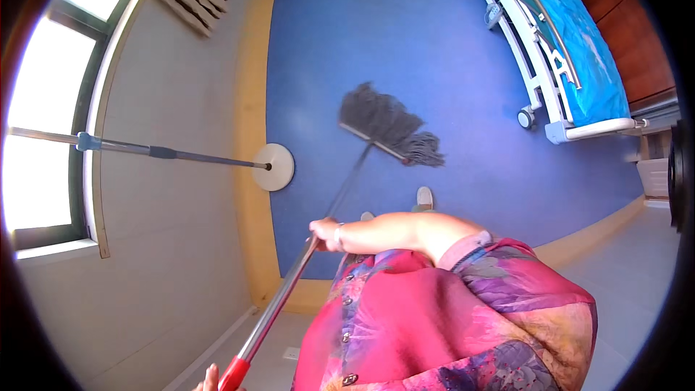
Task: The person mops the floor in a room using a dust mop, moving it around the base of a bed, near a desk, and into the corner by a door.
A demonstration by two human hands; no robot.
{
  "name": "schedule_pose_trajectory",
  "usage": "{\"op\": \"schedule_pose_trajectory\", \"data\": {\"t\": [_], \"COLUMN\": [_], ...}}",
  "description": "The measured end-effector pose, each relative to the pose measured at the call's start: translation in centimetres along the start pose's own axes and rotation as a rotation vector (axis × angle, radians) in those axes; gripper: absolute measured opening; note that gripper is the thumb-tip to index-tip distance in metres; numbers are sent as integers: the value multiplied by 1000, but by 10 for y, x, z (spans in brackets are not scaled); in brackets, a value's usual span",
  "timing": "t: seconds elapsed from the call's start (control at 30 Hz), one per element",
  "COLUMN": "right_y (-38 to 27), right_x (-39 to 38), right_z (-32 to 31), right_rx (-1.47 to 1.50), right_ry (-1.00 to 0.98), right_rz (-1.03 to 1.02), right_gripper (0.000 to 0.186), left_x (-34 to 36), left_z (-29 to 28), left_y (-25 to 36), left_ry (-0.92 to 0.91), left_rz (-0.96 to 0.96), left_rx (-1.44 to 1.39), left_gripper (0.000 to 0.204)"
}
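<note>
A long steel mop pole slants up from the lower edge to a wide grey mop head on the blue floor in front of me. My right hand is closed round the middle of the pole, my forearm reaching across my pink patterned top. My left hand, only partly in sight at the lower edge, grips the pole at its red handle section.
At left, a metal stand rises from a round white base beside a pale wall and window. A wheeled bed with white rails and blue cover is at upper right, beside brown wooden panels. My shoes show below.
</note>
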State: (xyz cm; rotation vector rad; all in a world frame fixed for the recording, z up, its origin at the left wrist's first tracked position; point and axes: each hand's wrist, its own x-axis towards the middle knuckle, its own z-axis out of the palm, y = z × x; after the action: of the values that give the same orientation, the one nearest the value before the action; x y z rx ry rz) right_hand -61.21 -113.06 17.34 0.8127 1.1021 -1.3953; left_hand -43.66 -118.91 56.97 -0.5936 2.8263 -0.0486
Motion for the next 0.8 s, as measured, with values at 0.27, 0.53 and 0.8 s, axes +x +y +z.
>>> {"op": "schedule_pose_trajectory", "data": {"t": [0.27, 0.53, 0.8], "right_y": [-3, -51, -64], "right_x": [-33, -55, -45], "right_z": [-9, -100, -284], "right_rx": [-101, 259, 1009], "right_ry": [-81, -33, -129], "right_rz": [12, -12, -308], "right_gripper": [13, 13, 9], "left_x": [-19, 41, 132], "left_z": [-22, -53, -35], "left_y": [46, 119, 250], "left_ry": [-131, -162, -195], "left_rz": [3, 225, 631], "left_rx": [11, 109, 319], "left_gripper": [44, 40, 28]}}
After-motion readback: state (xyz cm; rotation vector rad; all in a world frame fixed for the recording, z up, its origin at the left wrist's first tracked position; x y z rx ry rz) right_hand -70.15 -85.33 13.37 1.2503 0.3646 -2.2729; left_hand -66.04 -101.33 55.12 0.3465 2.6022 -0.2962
